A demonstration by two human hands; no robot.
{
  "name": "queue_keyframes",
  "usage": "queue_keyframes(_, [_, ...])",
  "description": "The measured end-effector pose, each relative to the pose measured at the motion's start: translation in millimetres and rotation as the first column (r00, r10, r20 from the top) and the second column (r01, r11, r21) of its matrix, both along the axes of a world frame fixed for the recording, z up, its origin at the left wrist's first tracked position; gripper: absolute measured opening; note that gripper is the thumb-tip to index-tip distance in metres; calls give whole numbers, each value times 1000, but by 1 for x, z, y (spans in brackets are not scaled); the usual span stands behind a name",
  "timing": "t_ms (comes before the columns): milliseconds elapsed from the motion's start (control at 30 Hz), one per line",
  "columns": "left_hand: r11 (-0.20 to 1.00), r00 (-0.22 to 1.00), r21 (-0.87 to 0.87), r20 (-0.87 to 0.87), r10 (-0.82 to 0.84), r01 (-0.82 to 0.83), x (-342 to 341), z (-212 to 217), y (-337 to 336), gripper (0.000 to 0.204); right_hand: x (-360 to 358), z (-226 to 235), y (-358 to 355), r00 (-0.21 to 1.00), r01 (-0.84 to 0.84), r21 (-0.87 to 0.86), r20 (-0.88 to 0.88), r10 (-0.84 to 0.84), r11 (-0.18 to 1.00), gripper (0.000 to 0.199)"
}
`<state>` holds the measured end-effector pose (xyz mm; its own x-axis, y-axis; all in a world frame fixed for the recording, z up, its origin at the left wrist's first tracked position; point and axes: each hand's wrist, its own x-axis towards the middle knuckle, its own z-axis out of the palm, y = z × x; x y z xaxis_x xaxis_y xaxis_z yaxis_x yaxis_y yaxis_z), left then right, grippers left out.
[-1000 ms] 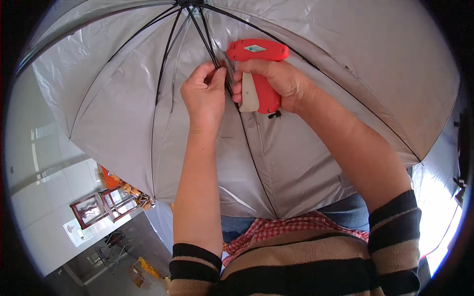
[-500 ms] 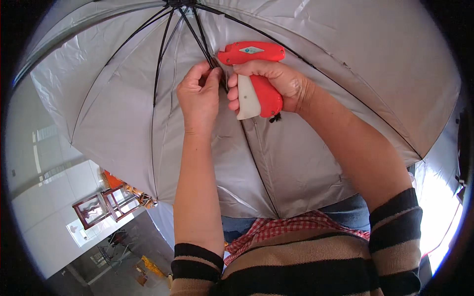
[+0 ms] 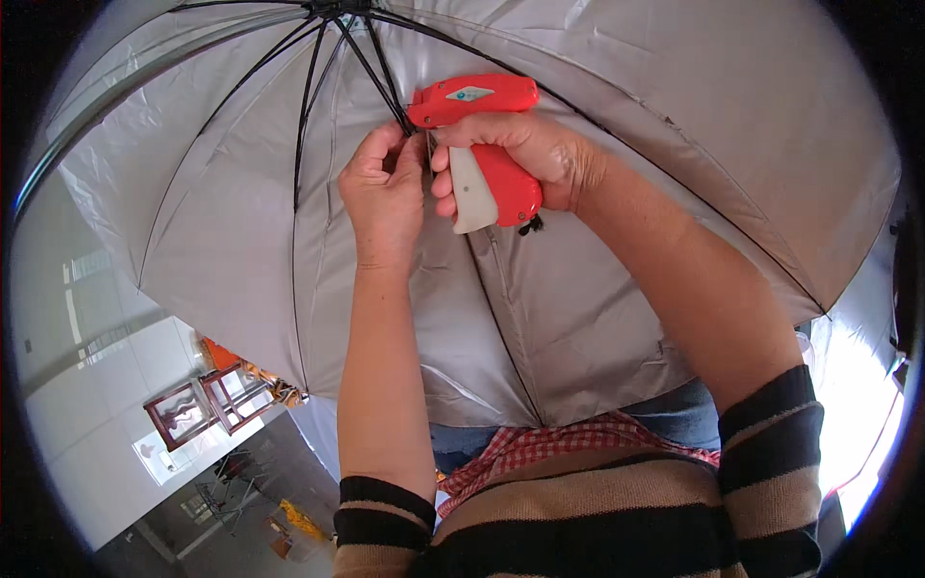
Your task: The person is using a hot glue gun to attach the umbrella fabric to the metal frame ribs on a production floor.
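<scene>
An open umbrella (image 3: 617, 279) with a silver-grey inner side spreads over my lap, its black ribs fanning out from a hub (image 3: 337, 8) at the top. My left hand (image 3: 385, 197) pinches a black rib (image 3: 371, 72) between thumb and fingers, near a rib joint. In my right hand (image 3: 544, 154) is a red tagging gun (image 3: 513, 188) with a white trigger, the fingers wrapped round it. The gun's front end reaches the rib just above my left fingertips. Whether its needle goes into anything there is hidden.
A curved metal shaft (image 3: 106, 101) runs from the hub to the left rim. Lower left, beyond the umbrella, are a wooden chair (image 3: 207, 405) and a yellow thing (image 3: 301, 520) on the grey floor. A red-checked cloth (image 3: 578, 438) lies at my waist.
My right hand has brought the tagging gun a little left and up, closer to the rib and my left fingers. The left hand has shifted slightly left with the umbrella hub.
</scene>
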<state>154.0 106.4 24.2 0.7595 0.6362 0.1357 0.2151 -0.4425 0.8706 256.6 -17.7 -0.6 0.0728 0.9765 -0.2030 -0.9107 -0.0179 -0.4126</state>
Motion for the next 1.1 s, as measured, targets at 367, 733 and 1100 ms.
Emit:
queue_keyframes(367, [990, 997, 133, 58, 46, -53, 4, -12, 3, 9, 0, 26, -6, 925, 97, -225, 381, -4, 970, 24])
queue_keyframes(733, [437, 959, 899, -126, 252, 3, -11, 53, 64, 12, -17, 51, -37, 939, 292, -271, 262, -221, 917, 30])
queue_keyframes(1100, [930, 985, 366, -139, 99, -42, 16, 13, 14, 10, -9, 23, 12, 948, 314, -242, 129, -290, 918, 29])
